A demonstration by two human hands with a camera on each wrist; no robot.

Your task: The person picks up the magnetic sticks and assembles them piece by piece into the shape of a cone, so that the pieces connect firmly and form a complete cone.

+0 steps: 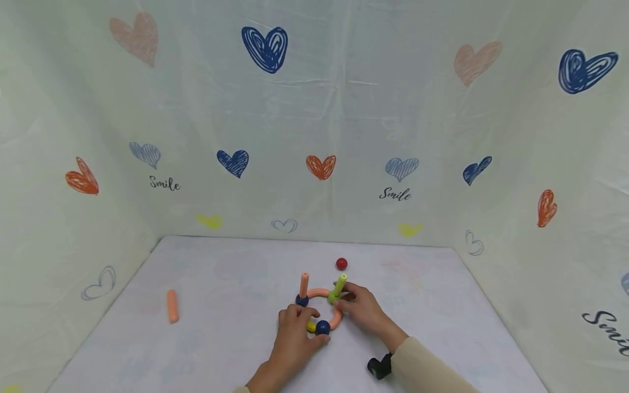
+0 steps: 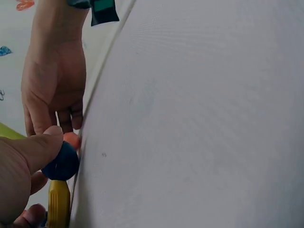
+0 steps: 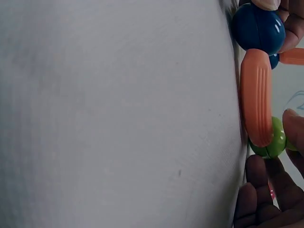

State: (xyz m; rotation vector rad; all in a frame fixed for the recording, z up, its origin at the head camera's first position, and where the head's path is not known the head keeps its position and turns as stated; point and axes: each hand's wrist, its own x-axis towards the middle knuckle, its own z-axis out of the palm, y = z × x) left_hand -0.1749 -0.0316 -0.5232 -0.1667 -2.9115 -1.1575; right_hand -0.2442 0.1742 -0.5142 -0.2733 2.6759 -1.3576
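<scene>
A ring of curved rods and balls, a ball-and-rod building toy, lies on the table, with an orange rod [image 1: 304, 285] and a lime green rod [image 1: 340, 285] standing up from it. My left hand [image 1: 294, 330] grips its near left side, thumb against the front blue ball [image 1: 322, 327], fingers curved over the yellow rod [image 2: 59, 204]. Behind those fingers sits another blue ball [image 1: 302, 301]. With thumb and fingers on either side, my right hand [image 1: 366, 310] holds the green ball [image 3: 276, 137] under the lime rod. A curved orange rod [image 3: 257, 97] joins the green ball and the front blue ball.
A red ball [image 1: 341, 264] lies behind the ring. Far to the left is a loose orange rod [image 1: 172, 306]. A black device [image 1: 379, 367] is beside the right sleeve [image 1: 427, 365]. A cloth wall with hearts [image 1: 321, 167] rises at the table's back edge.
</scene>
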